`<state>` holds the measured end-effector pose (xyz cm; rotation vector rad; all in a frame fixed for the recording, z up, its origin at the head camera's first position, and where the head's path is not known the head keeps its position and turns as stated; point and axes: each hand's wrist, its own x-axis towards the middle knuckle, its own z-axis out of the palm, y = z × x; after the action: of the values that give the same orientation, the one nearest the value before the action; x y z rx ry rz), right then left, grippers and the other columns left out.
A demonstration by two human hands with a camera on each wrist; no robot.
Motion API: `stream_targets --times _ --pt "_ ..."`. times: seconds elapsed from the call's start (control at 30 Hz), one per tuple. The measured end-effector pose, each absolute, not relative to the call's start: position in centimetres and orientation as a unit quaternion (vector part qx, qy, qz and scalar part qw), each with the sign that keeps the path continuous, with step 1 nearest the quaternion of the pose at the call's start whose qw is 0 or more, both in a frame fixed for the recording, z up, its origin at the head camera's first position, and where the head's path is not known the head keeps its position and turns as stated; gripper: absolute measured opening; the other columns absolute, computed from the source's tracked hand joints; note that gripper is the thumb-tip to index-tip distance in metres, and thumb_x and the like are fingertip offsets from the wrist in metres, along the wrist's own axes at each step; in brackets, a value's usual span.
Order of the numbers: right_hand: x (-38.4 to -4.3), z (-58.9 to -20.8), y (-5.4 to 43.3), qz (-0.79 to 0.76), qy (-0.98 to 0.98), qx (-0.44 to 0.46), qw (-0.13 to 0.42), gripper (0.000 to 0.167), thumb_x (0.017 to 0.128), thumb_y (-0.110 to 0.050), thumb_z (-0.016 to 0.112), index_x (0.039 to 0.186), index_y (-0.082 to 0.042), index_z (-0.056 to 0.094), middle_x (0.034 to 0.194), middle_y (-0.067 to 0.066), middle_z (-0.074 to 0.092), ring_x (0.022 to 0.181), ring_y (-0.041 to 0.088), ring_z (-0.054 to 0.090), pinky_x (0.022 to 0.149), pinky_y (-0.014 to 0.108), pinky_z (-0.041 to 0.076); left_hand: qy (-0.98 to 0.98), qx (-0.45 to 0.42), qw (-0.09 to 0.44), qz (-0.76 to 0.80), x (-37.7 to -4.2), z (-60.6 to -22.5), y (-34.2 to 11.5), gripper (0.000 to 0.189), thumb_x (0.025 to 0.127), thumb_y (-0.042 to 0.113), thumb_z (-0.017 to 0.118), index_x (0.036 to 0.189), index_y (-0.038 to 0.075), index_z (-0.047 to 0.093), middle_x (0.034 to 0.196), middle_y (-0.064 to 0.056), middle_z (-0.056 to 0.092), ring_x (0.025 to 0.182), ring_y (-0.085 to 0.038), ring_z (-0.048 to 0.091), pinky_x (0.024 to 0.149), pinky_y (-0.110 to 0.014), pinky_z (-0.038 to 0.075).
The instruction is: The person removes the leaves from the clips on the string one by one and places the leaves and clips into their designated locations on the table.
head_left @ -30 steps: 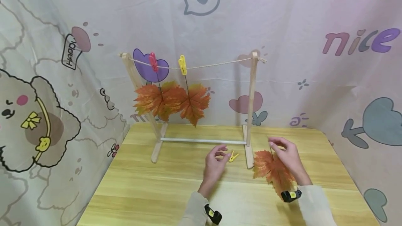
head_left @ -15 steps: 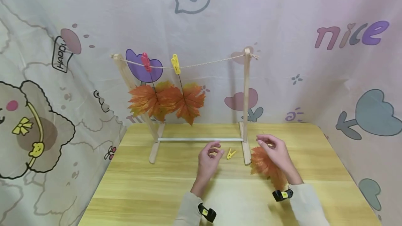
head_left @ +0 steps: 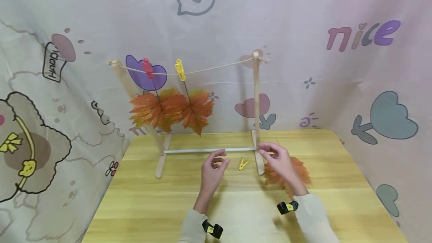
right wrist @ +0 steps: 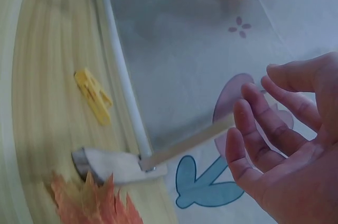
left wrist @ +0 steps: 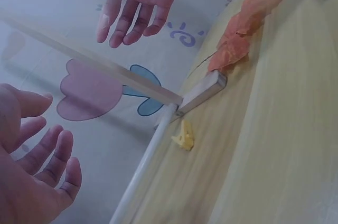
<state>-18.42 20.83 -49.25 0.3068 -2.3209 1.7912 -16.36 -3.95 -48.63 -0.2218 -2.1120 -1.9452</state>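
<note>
My left hand (head_left: 212,170) hovers over the table with loosely bent fingers and nothing in them. To its right lies a yellow clothespin (head_left: 243,164), apart from both hands. My right hand (head_left: 278,160) is held above the rack's right foot, and the right wrist view shows its relaxed fingers holding nothing. Beneath that hand and forearm, an orange maple leaf (head_left: 301,168) rests on the table, partly covered; its thin stem shows in the left wrist view. Two more maple leaves hang from the rope, one by a pink clothespin (head_left: 147,68), the other by a yellow clothespin (head_left: 180,69).
A wooden rack stands at the back of the table (head_left: 135,198), its right post (head_left: 256,100) close to my right hand. Between the posts a rope (head_left: 219,66) is strung, with a white rod (head_left: 209,150) low down. A printed cloth hangs behind.
My right hand has let go of the maple leaf's stem and moved left, leaving the leaf on the table. My left hand has drawn away from the loose clothespin. The head view has shifted.
</note>
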Motion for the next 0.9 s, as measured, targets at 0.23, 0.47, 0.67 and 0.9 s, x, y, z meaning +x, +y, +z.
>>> stream_targets --times 0.23,0.47,0.67,0.9 --pt "-19.5 -49.0 18.7 0.623 -0.767 0.124 0.091 0.025 0.1 -0.008 0.067 0.122 0.005 0.069 0.115 0.02 0.071 0.106 0.031 0.067 0.085 0.023 0.057 -0.731 -0.066 0.146 -0.663 -16.5 -48.1 -5.3 0.029 0.088 -0.008 0.075 0.116 0.0 0.071 0.108 -0.023 0.07 0.092 -0.041 0.067 0.069 -0.029 0.053" --pt "-19.5 -48.2 17.4 0.626 -0.763 0.13 0.1 0.023 0.099 -0.005 0.068 0.12 0.002 0.07 0.115 0.019 0.071 0.106 0.029 0.068 0.085 0.025 0.058 -0.734 -0.079 0.153 -0.656 -16.7 -47.2 -6.1 0.03 0.088 -0.008 0.075 0.117 -0.002 0.07 0.107 -0.019 0.07 0.092 -0.038 0.067 0.071 -0.028 0.053" --pt "-19.4 -47.3 16.6 0.616 -0.769 0.131 0.111 0.025 0.097 0.003 0.067 0.121 0.006 0.068 0.114 0.024 0.07 0.105 0.034 0.066 0.086 0.041 0.059 -0.74 -0.094 0.168 -0.645 -17.8 -47.8 -7.0 0.032 0.088 -0.009 0.075 0.119 -0.004 0.069 0.11 -0.021 0.069 0.094 -0.04 0.066 0.071 -0.03 0.053" --pt "-18.1 -43.7 14.9 0.609 -0.765 0.163 0.132 0.025 0.095 0.006 0.067 0.12 0.009 0.067 0.115 0.028 0.068 0.104 0.039 0.065 0.084 0.038 0.059 -0.738 -0.122 0.193 -0.635 -18.7 -47.2 -8.6 0.032 0.089 0.0 0.079 0.119 0.004 0.071 0.112 -0.011 0.071 0.095 -0.03 0.067 0.073 -0.031 0.056"
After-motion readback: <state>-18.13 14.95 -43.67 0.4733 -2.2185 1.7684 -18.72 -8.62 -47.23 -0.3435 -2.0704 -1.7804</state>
